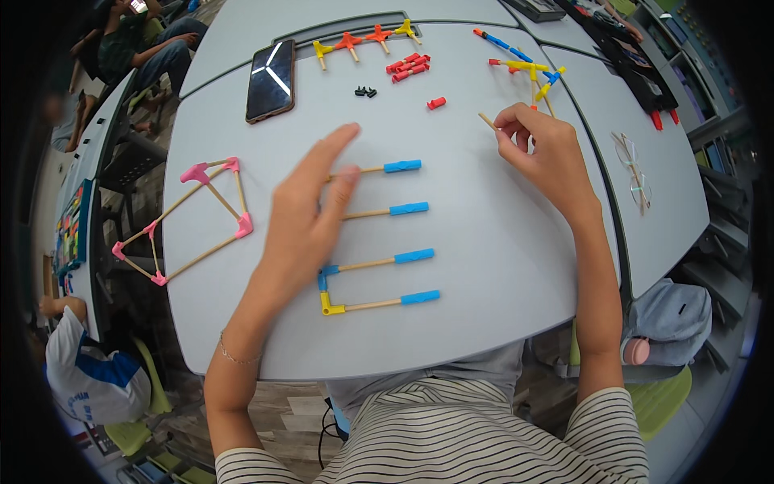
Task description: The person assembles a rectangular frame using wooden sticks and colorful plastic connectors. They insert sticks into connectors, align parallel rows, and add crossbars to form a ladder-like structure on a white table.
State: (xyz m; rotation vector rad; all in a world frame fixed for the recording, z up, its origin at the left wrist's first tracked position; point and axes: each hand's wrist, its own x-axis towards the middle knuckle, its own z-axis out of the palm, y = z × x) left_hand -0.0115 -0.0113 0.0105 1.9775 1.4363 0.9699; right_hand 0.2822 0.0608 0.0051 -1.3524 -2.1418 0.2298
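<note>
My left hand point(310, 214) lies flat on the grey table point(500, 266), fingers spread, its fingertips resting on the near ends of the top two wooden sticks with blue caps point(402, 166). Below them lie two more blue-capped sticks, the lowest joined to a yellow corner piece point(326, 305) and a blue corner piece point(323, 274). My right hand point(540, 149) is curled, pinching a thin bare wooden stick point(487, 121) at the table's far right.
A pink-cornered stick frame point(197, 218) sits at the left. A black phone point(270, 79), yellow and orange connectors point(367, 39), red pieces point(408, 66), small black bits point(365, 91) and a blue-yellow assembly point(528, 68) lie at the back. Eyeglasses point(633, 173) rest on the right table. People sit at left.
</note>
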